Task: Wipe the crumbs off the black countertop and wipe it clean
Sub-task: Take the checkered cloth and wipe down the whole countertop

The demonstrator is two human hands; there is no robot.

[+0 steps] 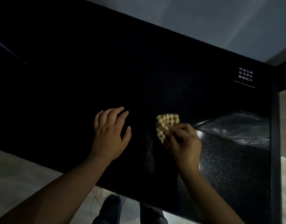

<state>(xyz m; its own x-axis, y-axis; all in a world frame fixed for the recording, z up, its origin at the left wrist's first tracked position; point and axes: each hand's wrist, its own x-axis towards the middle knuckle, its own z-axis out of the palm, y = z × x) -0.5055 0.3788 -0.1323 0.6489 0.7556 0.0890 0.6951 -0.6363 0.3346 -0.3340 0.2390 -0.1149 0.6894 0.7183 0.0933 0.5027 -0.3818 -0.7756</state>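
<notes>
Pinching a tan checked cloth between thumb and curled fingers, the right hand holds it low over the black table, toward the right end. Whether the cloth touches the surface cannot be told. The left hand lies just to the left, palm down, with fingers straight and spread on the table top. Between the two hands a thin streak of pale crumbs runs toward the near edge. Where light falls to the right of the right hand, the surface looks finely speckled. A crumpled sheet of clear plastic lies at the right end of the table, near the right hand. White printed lettering sits at the far right corner. Below the near edge, the pale floor and the person's dark trouser legs show.
</notes>
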